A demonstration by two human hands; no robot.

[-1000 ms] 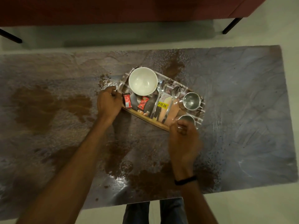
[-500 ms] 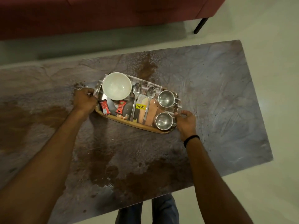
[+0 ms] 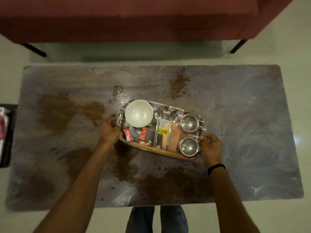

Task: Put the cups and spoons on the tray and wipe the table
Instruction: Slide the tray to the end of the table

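A patterned tray (image 3: 156, 150) sits near the middle of the stained table (image 3: 244, 115). On it are a white bowl (image 3: 139, 113), two steel spoons (image 3: 157, 123) (image 3: 172, 125) lying side by side, two steel cups (image 3: 189, 123) (image 3: 189, 146) and two red sachets (image 3: 127, 135). My left hand (image 3: 109, 130) grips the tray's left end. My right hand (image 3: 211, 148) grips its right end, beside the nearer cup. Whether the tray is lifted off the table I cannot tell.
Brown spills and crumbs cover the table's left half, the front middle (image 3: 159, 180) and a patch at the back (image 3: 178, 83). A red sofa (image 3: 134, 17) stands beyond the table. A dark object with pink (image 3: 5, 132) lies on the floor at the left.
My right hand left the nearer cup and took hold of the tray's right end. The left hand stays on the left end. The camera has pulled back, showing the whole table.
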